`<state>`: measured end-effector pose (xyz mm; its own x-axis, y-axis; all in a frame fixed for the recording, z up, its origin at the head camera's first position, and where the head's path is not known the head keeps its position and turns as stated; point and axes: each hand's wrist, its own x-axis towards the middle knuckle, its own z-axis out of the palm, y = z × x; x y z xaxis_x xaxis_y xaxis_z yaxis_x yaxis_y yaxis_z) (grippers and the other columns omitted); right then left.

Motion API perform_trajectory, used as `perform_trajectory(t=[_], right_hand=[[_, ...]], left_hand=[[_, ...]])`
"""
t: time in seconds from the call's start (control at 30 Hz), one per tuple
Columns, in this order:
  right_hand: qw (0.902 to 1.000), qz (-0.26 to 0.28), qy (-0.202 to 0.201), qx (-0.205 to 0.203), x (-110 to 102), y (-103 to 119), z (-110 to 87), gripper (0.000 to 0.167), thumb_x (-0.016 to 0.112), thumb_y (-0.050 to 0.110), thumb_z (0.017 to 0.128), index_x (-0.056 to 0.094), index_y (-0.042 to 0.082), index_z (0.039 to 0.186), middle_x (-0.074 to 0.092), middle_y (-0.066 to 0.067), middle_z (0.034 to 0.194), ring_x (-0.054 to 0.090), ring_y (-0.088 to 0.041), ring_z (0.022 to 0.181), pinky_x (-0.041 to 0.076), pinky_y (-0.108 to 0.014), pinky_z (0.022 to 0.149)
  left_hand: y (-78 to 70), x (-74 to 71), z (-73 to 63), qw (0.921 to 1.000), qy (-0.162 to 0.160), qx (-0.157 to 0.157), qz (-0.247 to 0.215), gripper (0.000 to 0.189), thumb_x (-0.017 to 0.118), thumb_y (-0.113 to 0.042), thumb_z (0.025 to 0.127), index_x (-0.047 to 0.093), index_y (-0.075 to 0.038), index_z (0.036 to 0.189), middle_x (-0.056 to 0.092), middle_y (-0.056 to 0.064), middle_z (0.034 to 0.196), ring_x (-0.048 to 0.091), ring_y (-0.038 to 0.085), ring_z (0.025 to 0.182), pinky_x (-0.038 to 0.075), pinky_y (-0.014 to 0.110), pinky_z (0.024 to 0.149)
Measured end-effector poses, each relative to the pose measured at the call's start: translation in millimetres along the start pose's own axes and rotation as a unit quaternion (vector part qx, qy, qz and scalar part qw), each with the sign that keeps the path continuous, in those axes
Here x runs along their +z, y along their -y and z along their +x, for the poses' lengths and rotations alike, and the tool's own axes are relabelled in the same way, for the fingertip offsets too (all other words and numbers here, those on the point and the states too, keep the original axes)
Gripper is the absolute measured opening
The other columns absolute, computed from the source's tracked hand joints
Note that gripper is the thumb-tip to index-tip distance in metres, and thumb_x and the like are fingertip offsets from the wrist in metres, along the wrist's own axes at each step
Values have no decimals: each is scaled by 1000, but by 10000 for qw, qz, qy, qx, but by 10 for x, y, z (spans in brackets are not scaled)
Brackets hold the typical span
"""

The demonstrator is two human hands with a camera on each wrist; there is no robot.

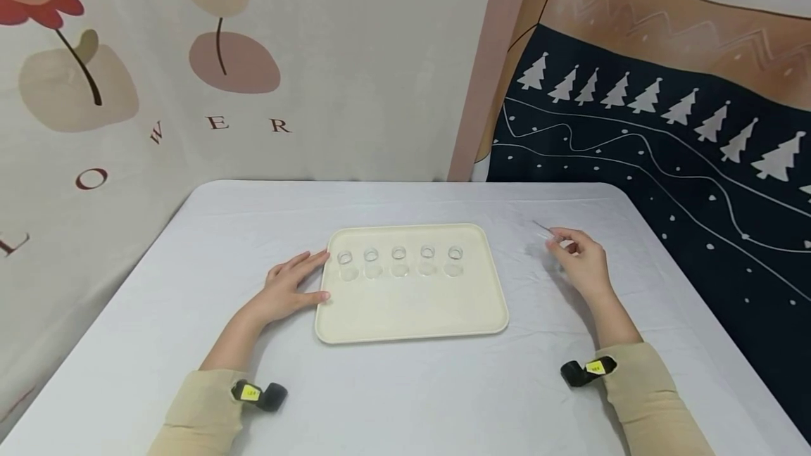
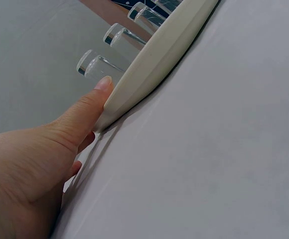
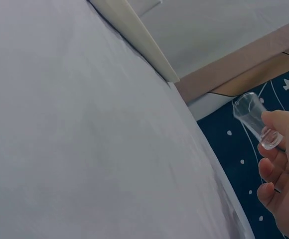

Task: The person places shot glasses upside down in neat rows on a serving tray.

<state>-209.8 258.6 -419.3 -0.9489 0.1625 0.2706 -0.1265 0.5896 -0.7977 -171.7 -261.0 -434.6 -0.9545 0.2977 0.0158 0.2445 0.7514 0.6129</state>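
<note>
A cream tray point(image 1: 412, 315) lies on the white-covered table. Across it stands a row of several small clear shot glasses point(image 1: 399, 259), apparently mouth down with the thick bases on top. My left hand point(image 1: 288, 287) rests at the tray's left edge, fingers spread and fairly straight. In the left wrist view its thumb point(image 2: 87, 109) touches the rim near the closest glass. To the right of the tray, my right hand point(image 1: 579, 259) pinches one clear shot glass point(image 3: 254, 114) near its thick base, raised off the table and tilted. A thin dark sliver shows by those fingers; its kind is unclear.
White cloth point(image 1: 412, 400) covers the table. A pale flower-print backdrop point(image 1: 380, 90) hangs behind it, and a dark tree-print cloth point(image 1: 633, 139) hangs at the right. Small black cameras sit on both wrists.
</note>
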Motion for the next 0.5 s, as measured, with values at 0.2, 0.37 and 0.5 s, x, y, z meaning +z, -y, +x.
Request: perform_trajectory(t=[0.2, 0.37, 0.5], right_hand=[[9993, -81, -133, -340, 13, 59, -17, 36, 66, 27, 93, 65, 1, 119, 61, -11, 109, 47, -10, 78, 39, -15, 52], [9976, 14, -277, -627, 54, 113, -25, 31, 69, 18, 91, 66, 0, 116, 62, -9, 101, 48, -7, 73, 39, -14, 50], [9963, 56, -276, -809, 100, 167, -34, 30, 71, 15, 89, 67, 0, 116, 61, -6, 96, 48, -6, 71, 39, -15, 52]], left_hand=[[-10, 1, -6, 10000, -2, -23, -25, 83, 72, -43, 82, 35, -10, 148, 32, 16, 152, 13, 39, 141, 0, 60, 108], [-3, 5, -11, 10000, -10, -14, -11, 83, 72, -43, 82, 35, -10, 148, 32, 16, 152, 13, 39, 141, 0, 59, 108], [4, 9, -11, 10000, 34, -59, -6, 84, 72, -44, 82, 34, -11, 149, 31, 15, 152, 13, 38, 141, 0, 59, 108]])
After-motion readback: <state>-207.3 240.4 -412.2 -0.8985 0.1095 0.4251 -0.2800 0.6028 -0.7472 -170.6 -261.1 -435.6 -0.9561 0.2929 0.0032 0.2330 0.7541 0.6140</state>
